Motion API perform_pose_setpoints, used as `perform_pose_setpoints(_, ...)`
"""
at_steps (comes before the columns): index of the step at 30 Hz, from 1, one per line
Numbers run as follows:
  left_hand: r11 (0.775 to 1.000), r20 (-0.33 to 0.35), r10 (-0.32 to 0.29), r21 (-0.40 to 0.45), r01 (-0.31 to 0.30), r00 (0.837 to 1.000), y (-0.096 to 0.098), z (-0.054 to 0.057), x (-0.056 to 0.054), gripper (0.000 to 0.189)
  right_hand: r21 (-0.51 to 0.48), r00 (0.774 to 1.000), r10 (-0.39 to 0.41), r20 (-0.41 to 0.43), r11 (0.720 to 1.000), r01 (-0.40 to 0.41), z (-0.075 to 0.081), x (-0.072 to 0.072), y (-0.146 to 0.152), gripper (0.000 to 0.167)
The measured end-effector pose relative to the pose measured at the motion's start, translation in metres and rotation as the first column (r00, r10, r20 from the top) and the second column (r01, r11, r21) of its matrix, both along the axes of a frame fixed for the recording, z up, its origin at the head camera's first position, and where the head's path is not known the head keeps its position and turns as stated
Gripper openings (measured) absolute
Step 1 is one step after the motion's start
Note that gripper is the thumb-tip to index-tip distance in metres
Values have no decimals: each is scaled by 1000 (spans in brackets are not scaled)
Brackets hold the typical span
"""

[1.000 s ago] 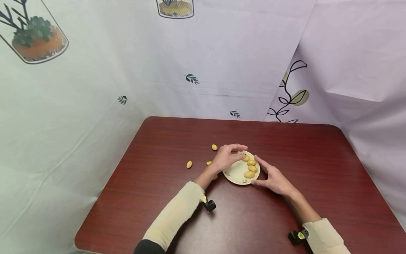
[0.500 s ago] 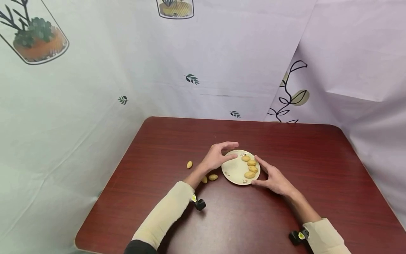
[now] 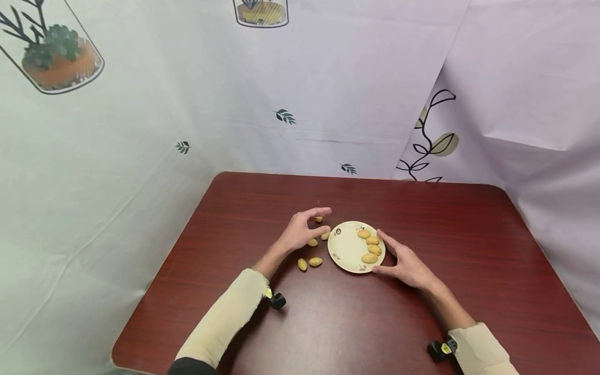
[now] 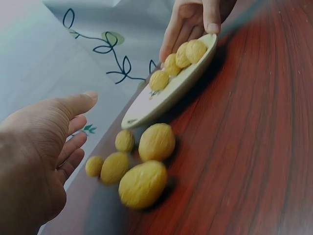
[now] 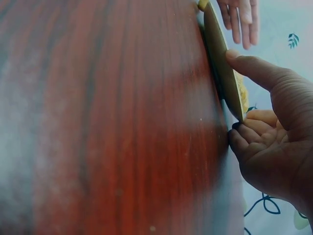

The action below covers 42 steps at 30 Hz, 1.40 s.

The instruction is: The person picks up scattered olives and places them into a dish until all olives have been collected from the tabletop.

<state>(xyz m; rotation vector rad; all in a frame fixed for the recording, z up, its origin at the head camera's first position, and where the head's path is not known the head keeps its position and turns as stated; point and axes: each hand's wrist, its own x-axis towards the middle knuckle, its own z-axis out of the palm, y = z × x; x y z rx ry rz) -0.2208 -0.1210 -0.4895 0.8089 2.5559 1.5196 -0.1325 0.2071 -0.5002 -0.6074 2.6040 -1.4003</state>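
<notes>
A round cream plate [image 3: 346, 248] with small printed motifs lies on the table. Several small yellow oval pieces [image 3: 374, 250], wrinkled like nuts, sit along its right side. My right hand [image 3: 405, 265] grips that side of the rim, thumb at the near edge and fingers farther round. Left of the plate, my left hand [image 3: 297, 232] hovers with fingers and thumb spread, holding nothing. Beside and beneath it lie several loose yellow pieces [image 3: 315, 262], some partly hidden by the hand. The left wrist view shows these loose pieces [image 4: 143, 184] apart from the left hand's fingers.
The dark red wooden table [image 3: 450, 224] has rounded back corners. Pale cloth [image 3: 328, 94] with printed plants hangs behind it and along both sides. A small black camera sits at the left wrist [image 3: 278, 301] and another at the right wrist [image 3: 437, 351].
My left hand has moved left, from over the plate to over the loose pieces, uncovering some and covering others. The right hand and the plate have stayed in place.
</notes>
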Motion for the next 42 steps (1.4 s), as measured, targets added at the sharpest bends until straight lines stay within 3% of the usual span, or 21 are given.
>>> perform_pose_setpoints(13,995,-30,68,-74,-70,997,-41,1,7,56,-2,1000,-2,-5,1000,2,-1,0,2,104)
perform_pose_setpoints(21,992,-8,76,-103,-76,997,-63,-2,12,54,-1,1000,0,5,1000,0,0,1,2,104)
perform_pose_setpoints(28,997,87,18,-81,-11,996,-78,-3,13,55,5,1000,-6,4,1000,6,1,2,2,103)
perform_pose_setpoints(42,984,116,-75,-155,93,990,-113,-9,14,40,-4,1000,-4,8,1000,4,-1,0,1,104)
